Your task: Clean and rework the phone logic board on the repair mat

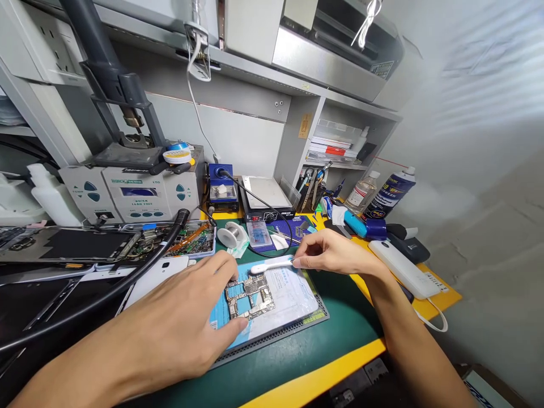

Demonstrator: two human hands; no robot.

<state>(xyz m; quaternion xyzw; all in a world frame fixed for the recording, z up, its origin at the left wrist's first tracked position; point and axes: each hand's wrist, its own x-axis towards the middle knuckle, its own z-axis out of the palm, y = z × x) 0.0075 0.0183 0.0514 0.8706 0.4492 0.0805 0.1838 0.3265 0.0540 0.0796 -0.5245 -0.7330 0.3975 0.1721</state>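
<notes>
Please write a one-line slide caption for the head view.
Left hand steadies a circuit board on a work mat; right hand holds a white brush above it.

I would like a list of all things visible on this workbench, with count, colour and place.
circuit board: one, silver and blue, on the pale sheet, centre
white tool: one, white, above the board
soldering station: one, grey, back left
solder spool: one, silver, behind the board
spray can: one, dark blue, back right
white phone: one, white, right edge
left hand: one, fingers on the board
right hand: one, pinching the white tool
</notes>
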